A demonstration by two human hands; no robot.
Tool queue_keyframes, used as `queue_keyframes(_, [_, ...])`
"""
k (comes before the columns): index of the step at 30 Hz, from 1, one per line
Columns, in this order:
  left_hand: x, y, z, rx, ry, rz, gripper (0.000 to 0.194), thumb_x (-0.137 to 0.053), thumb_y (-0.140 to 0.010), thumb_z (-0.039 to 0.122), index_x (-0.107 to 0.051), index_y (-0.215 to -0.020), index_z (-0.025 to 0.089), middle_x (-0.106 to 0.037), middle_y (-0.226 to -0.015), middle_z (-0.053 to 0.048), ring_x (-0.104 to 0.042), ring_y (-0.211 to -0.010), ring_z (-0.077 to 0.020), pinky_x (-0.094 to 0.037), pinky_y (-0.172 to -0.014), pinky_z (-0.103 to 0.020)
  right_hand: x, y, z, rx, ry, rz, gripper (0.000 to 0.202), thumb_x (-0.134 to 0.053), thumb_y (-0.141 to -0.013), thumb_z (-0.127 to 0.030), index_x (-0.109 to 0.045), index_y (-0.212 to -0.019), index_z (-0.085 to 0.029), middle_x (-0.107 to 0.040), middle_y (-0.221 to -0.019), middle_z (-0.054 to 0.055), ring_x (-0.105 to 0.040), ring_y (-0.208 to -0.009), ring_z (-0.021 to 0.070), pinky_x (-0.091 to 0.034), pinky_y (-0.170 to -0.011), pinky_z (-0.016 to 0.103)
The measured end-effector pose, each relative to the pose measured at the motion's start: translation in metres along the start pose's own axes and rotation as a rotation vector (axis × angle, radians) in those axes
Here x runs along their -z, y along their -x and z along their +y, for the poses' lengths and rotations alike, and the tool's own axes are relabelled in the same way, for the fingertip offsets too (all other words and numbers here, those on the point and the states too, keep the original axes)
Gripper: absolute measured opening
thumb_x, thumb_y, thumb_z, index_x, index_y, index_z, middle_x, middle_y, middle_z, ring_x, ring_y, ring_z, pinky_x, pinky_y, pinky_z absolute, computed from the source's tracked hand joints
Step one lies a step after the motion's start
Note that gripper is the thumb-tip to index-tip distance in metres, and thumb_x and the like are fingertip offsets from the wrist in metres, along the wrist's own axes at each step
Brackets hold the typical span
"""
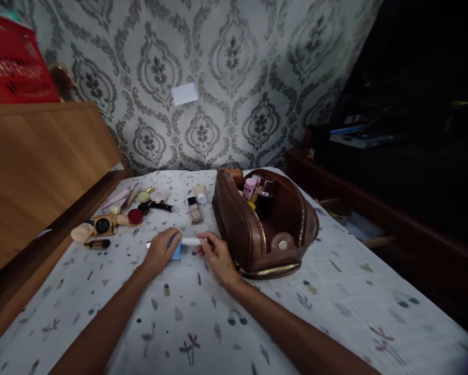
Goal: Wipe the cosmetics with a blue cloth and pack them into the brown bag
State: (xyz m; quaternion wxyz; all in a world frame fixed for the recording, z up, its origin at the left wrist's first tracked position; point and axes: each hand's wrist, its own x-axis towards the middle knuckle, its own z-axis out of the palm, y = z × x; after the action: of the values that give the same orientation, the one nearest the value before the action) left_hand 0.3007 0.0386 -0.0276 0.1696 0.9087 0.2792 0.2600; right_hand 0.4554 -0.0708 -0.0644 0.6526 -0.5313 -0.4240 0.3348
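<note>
White printed cloth (214, 354), patterned wallpaper (234, 57) behind; left hand (162, 249), right hand (219, 258) gripping white tube (191, 241) (brown bag (236, 219) alongside)

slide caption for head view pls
Left hand and right hand hold a slim white stick beside an open brown makeup bag.

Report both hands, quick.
Left hand: closed, holding a white stick and a blue cloth.
Right hand: closed, pinching one end of the white stick.
</note>
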Motion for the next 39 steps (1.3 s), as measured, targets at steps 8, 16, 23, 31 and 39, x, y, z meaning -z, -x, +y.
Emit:
queue_keyframes(8, [0.005,0.002,0.000,0.210,0.265,0.160,0.038,-0.044,-0.093,0.051,-0.063,-0.082,0.020,-0.052,-0.062,0.003,-0.049,-0.059,-0.0157,-0.037,-0.057,-0.026,0.000,0.010,-0.016,0.026,0.243,-0.097,0.018,-0.058,-0.088,-0.025,-0.064,-0.103,-0.018,-0.064,-0.072,-0.002,-0.056,-0.066,0.0131,-0.042,-0.062,0.023])
queue_keyframes(16, [0.010,-0.001,0.005,0.314,0.385,0.243,0.038,-0.053,-0.084,0.056,-0.063,-0.079,0.020,-0.052,-0.064,0.002,-0.048,-0.062,-0.0164,-0.039,-0.058,-0.026,0.000,0.017,-0.025,0.119,0.630,-0.187,0.019,-0.065,-0.086,-0.014,-0.066,-0.104,-0.018,-0.070,-0.097,0.004,-0.061,-0.082,0.0163,-0.044,-0.077,0.026])
queue_keyframes(23, [0.008,-0.045,-0.003,0.234,0.006,0.085,0.037,-0.045,-0.084,0.054,-0.062,-0.090,0.022,-0.064,-0.078,0.000,-0.056,-0.069,-0.0189,-0.041,-0.065,-0.028,-0.001,0.017,-0.035,0.118,0.916,-0.214,0.018,-0.057,-0.092,-0.015,-0.064,-0.109,-0.014,-0.068,-0.110,0.011,-0.058,-0.108,0.0244,-0.046,-0.093,0.034])
queue_keyframes(31, [-0.036,-0.116,-0.005,0.331,-0.162,-0.048,0.060,-0.049,-0.075,0.067,-0.054,-0.111,0.019,-0.045,-0.054,0.004,-0.055,-0.062,-0.0269,-0.039,-0.061,-0.033,-0.002,0.022,-0.030,0.289,1.073,-0.234,0.020,-0.053,-0.092,-0.016,-0.063,-0.108,-0.012,-0.065,-0.106,0.012,-0.055,-0.104,0.0258,-0.050,-0.091,0.038])
queue_keyframes(39, [-0.047,-0.136,-0.007,0.486,-0.242,-0.096,0.066,-0.052,-0.067,0.066,-0.046,-0.111,0.017,-0.049,-0.060,0.002,-0.061,-0.069,-0.0299,-0.044,-0.063,-0.035,0.012,0.029,-0.040,0.502,1.106,-0.262,0.025,-0.064,-0.080,-0.014,-0.062,-0.103,-0.007,-0.061,-0.099,0.013,-0.055,-0.098,0.0249,-0.052,-0.081,0.035])
